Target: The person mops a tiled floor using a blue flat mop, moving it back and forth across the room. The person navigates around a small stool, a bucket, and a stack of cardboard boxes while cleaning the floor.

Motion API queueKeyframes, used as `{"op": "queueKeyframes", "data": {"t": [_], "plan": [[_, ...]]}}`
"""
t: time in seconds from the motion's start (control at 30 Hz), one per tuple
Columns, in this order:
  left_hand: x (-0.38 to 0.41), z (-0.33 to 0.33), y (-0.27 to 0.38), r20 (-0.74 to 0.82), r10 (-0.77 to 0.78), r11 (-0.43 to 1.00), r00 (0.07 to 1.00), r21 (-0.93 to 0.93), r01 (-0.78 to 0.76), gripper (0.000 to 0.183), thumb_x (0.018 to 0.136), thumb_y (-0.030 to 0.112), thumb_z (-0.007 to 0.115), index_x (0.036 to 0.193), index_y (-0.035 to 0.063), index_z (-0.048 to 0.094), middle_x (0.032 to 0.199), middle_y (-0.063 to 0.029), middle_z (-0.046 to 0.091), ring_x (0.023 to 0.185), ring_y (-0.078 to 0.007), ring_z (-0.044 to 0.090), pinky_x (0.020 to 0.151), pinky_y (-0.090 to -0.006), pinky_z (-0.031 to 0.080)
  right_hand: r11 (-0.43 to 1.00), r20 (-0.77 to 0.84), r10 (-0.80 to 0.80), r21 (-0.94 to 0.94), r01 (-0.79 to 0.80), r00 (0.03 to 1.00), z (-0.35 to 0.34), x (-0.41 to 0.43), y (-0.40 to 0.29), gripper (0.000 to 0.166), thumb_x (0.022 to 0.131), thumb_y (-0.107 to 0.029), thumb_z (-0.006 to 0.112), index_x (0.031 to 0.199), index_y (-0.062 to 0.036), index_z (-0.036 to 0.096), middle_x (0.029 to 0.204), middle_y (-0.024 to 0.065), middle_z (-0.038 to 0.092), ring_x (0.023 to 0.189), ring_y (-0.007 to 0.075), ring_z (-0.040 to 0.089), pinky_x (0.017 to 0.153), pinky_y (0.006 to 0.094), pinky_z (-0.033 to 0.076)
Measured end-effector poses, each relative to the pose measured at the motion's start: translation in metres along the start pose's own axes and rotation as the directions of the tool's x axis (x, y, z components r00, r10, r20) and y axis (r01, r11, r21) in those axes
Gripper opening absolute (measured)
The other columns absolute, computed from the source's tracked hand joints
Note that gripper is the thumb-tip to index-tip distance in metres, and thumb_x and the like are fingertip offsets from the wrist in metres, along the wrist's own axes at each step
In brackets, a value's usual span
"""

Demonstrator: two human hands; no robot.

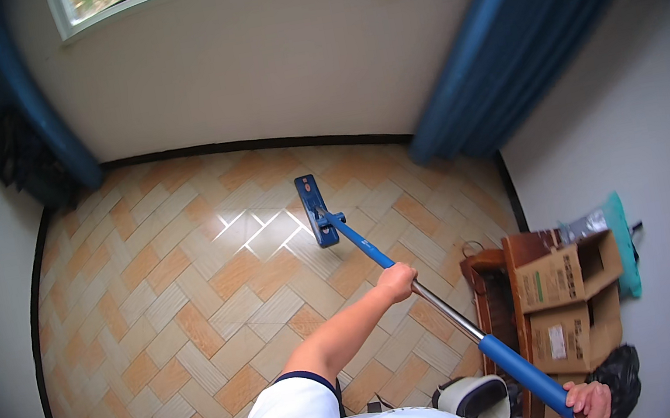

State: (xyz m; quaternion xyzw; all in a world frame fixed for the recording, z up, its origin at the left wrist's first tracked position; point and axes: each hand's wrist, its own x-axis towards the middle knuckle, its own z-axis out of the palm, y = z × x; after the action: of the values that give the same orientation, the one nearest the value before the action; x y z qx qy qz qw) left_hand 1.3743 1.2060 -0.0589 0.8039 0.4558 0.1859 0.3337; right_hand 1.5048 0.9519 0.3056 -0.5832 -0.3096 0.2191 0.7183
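Note:
A flat mop runs diagonally across the view, its blue rectangular head (317,211) lying on the tiled floor (206,310) near the far wall. My left hand (398,282) is closed around the pole at the lower end of its blue section, with the forearm stretched forward. From there the bare metal pole (448,309) continues to a blue grip sleeve (525,373). At the sleeve's end, low on the right, my right hand (588,404) grips the handle. The mop's pad underneath is hidden.
Cardboard boxes (560,341) sit on brown wooden furniture (492,295) at the right, beside a teal bag (622,247) and a black plastic bag (621,370). Blue curtains (513,40) hang to the floor. A dark bag (24,158) hangs at the left wall.

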Motion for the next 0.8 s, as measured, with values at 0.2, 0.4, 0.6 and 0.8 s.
{"op": "queueKeyframes", "data": {"t": [0.2, 0.4, 0.6, 0.8], "plan": [[0.008, 0.096, 0.094, 0.148, 0.154, 0.988, 0.977, 0.001, -0.156, 0.011, 0.069, 0.014, 0.061, 0.077, 0.0074, 0.064, 0.082, -0.0137, 0.062, 0.084, -0.0328, 0.059, 0.070, -0.0416, 0.049, 0.990, -0.113, -0.084, -0.124, 0.070, 0.990, -0.105, -0.031, -0.014, 0.024, 0.084, -0.014, 0.044, 0.061, -0.0075, 0.039, 0.056, 0.0037, 0.035, 0.056, 0.0176, 0.043, 0.066, 0.0362, 0.041], [-0.016, 0.195, 0.193, 0.265, 0.302, 0.952, 0.916, -0.034, -0.304, 0.011, 0.069, 0.013, 0.060, 0.077, 0.0067, 0.063, 0.080, -0.0148, 0.061, 0.082, -0.0339, 0.059, 0.069, -0.0425, 0.049, 0.936, -0.243, -0.207, -0.333, 0.119, 0.948, -0.207, -0.064, -0.034, 0.025, 0.085, -0.015, 0.044, 0.061, -0.0070, 0.038, 0.055, 0.0026, 0.033, 0.054, 0.0175, 0.042, 0.064, 0.0364, 0.042], [-0.072, 0.247, 0.275, 0.421, 0.419, 0.906, 0.805, -0.134, -0.401, 0.010, 0.067, 0.012, 0.062, 0.075, 0.0052, 0.063, 0.078, -0.0164, 0.061, 0.081, -0.0358, 0.058, 0.069, -0.0430, 0.047, 0.740, -0.177, -0.567, -0.538, 0.404, 0.804, -0.295, -0.103, -0.063, 0.025, 0.087, -0.013, 0.041, 0.064, -0.0052, 0.040, 0.054, 0.0018, 0.027, 0.049, 0.0137, 0.037, 0.046, 0.0296, 0.037], [-0.117, 0.252, 0.314, 0.516, 0.444, 0.886, 0.733, -0.133, -0.443, 0.013, 0.069, 0.014, 0.061, 0.080, 0.0083, 0.065, 0.080, -0.0162, 0.063, 0.083, -0.0344, 0.060, 0.069, -0.0417, 0.048, 0.594, 0.105, -0.722, -0.413, 0.691, 0.683, -0.335, -0.114, -0.103, 0.019, 0.094, -0.012, 0.031, 0.089, -0.0030, 0.047, 0.058, 0.0009, 0.029, 0.045, 0.0096, 0.032, 0.039, 0.0228, 0.031]]}}
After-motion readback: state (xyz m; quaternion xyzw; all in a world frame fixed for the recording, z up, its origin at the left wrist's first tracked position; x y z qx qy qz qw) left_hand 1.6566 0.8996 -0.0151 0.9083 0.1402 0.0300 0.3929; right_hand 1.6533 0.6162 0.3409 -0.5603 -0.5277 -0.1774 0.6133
